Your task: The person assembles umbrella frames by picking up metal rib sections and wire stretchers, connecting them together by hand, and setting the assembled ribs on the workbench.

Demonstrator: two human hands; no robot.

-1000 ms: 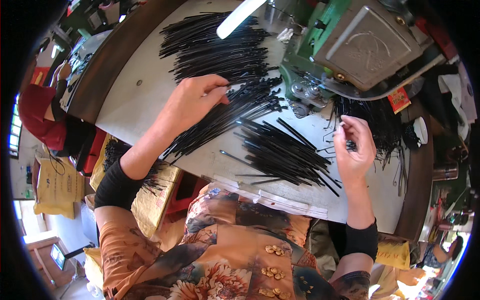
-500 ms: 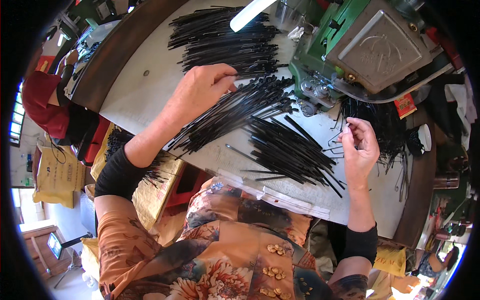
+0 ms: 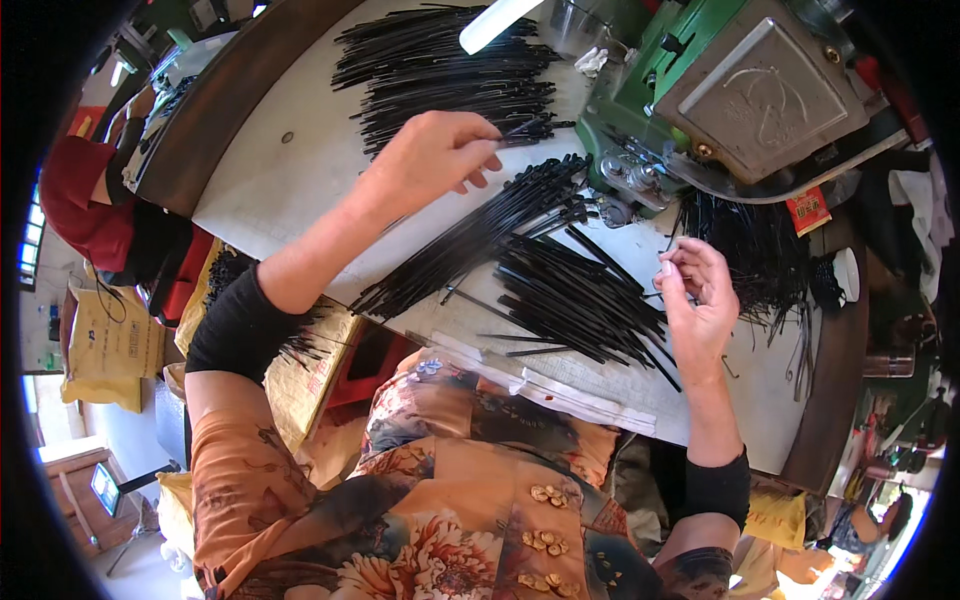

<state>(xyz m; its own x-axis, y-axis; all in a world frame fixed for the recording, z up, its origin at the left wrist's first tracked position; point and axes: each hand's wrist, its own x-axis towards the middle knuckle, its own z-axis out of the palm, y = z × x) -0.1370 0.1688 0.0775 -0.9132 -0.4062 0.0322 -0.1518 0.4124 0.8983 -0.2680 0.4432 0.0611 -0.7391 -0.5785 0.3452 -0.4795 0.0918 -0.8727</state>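
Observation:
My left hand (image 3: 440, 155) is raised over the table, thumb and fingers pinched on a thin black rod (image 3: 519, 129) whose end sticks out past the fingertips. Below it lies a slanting bundle of thin black rods (image 3: 470, 230) with jointed ends toward the machine. My right hand (image 3: 700, 290) is held in a pinch at the right edge of a pile of thicker black tubes (image 3: 575, 300). Whatever its fingertips hold is too small to make out. A tangled heap of black wire parts (image 3: 755, 245) lies just beyond the right hand.
A green machine (image 3: 640, 120) with a metal cover stands at the far right. Another heap of black rods (image 3: 450, 80) lies at the back, under a white lamp tube (image 3: 497, 22). The table has a raised brown rim (image 3: 215, 110). A person in red (image 3: 80, 200) sits at the left.
My left hand has moved right and slightly away, lifting clear of the slanting bundle with a rod. My right hand has shifted a little left and nearer to me.

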